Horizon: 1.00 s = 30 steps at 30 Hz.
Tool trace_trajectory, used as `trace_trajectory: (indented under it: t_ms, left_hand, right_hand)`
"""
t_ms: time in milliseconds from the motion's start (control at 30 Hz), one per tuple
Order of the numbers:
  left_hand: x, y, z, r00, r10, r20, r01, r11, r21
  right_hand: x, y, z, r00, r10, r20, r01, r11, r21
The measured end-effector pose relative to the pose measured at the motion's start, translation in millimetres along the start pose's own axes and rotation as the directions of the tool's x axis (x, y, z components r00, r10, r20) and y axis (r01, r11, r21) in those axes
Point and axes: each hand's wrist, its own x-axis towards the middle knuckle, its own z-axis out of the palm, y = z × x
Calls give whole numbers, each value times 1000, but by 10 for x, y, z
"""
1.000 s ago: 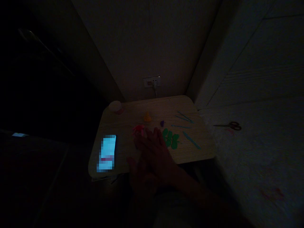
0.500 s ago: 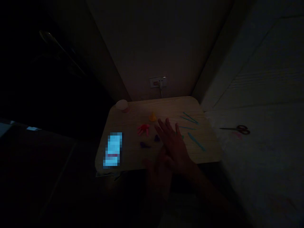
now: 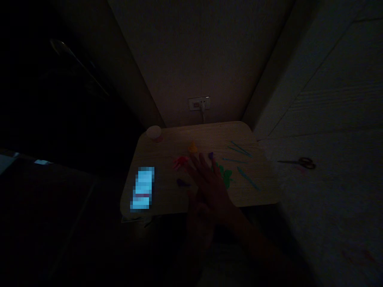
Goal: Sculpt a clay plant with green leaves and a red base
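Observation:
The room is very dark. My right hand [image 3: 211, 183] lies flat over the small wooden table [image 3: 257, 195], fingers stretched out, on top of my left hand [image 3: 199, 217], of which only a dim palm shows at the table's front edge. Around the fingertips sit small clay pieces: a red one [image 3: 180, 161], an orange one [image 3: 193, 148], a purple bit [image 3: 211, 155], a purple roll [image 3: 182, 182] and green shapes [image 3: 226, 175] partly under my right hand.
A lit phone [image 3: 143, 188] lies at the table's front left. A small lidded pot [image 3: 154, 133] stands at the back left. Thin teal tools [image 3: 247, 177] lie on the right. Scissors [image 3: 297, 162] rest on the bed to the right. A wall socket [image 3: 199, 103] is behind.
My right hand slid back left and toward me over my left hand, uncovering the green shapes again. The view has stayed almost still in the last half second.

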Motion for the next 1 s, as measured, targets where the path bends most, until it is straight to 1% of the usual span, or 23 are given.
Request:
trace_trajectory:
  t_ms: [67,100,167,200,267,333,367,433,467,500,533,567,600,667,733,800,833,900,1000]
  left_hand:
    - [24,78,-95,999,-32,19,32,999,-3]
    - [21,79,-101,999,-32,12,31,999,4]
    - [-19,2,-29,999,-6,-35,7,1000,31]
    - [-52,-66,36,996,22,-86,-18,998,53]
    - [-117,-217,168,976,94,-195,-78,993,88]
    - [-144,-320,230,952,167,-255,-145,984,103]
    - [-135,-337,218,955,179,-237,-165,983,77]
    - [-76,-304,124,975,151,-163,-149,989,21]
    - [-33,-265,58,997,57,-51,-61,996,-68]
    - [12,-220,-7,1000,1,-7,-2,996,-94]
    - [55,-176,-63,998,-57,10,58,992,-112]
    - [92,-136,-102,983,-175,47,181,970,-161]
    - [124,-104,-124,966,-250,64,258,948,-186]
    - [169,-54,-121,935,-339,102,354,901,-253]
    - [199,-11,-91,926,-362,107,376,861,-341]
    - [223,36,-67,914,-392,105,398,817,-418]
    - [233,59,-63,910,-400,107,405,807,-431]
    - [251,98,-66,913,-391,118,403,818,-410]
    - [266,134,-85,929,-353,115,369,847,-383]
  right_hand:
    - [-56,44,-39,1000,-2,10,1,1000,20]
    - [-105,17,-34,999,-27,32,25,999,37]
    - [-221,-111,18,992,-83,91,77,995,62]
    - [-273,-191,58,990,-84,116,78,995,60]
    - [-340,-320,138,984,-84,159,76,996,55]
    - [-340,-348,189,982,-87,168,78,995,58]
    - [-319,-317,197,984,-80,159,72,996,57]
    - [-259,-189,176,992,-42,116,39,999,34]
    - [-232,-108,147,996,7,84,-8,1000,13]
    - [-213,-28,107,998,39,43,-39,999,-7]
    - [-204,44,59,998,56,2,-56,998,-18]
    - [-206,103,5,998,63,-27,-63,998,-17]
    - [-218,146,-51,997,60,-56,-61,998,-10]
    - [-264,196,-156,992,69,-109,-70,998,-3]
    - [-321,220,-226,986,86,-141,-90,996,-18]
    - [-372,243,-245,988,81,-129,-85,996,-31]
    - [-392,258,-238,991,72,-110,-75,997,-29]
    - [-417,287,-208,994,71,-81,-72,997,-5]
    - [-426,319,-179,990,121,-71,-116,991,60]
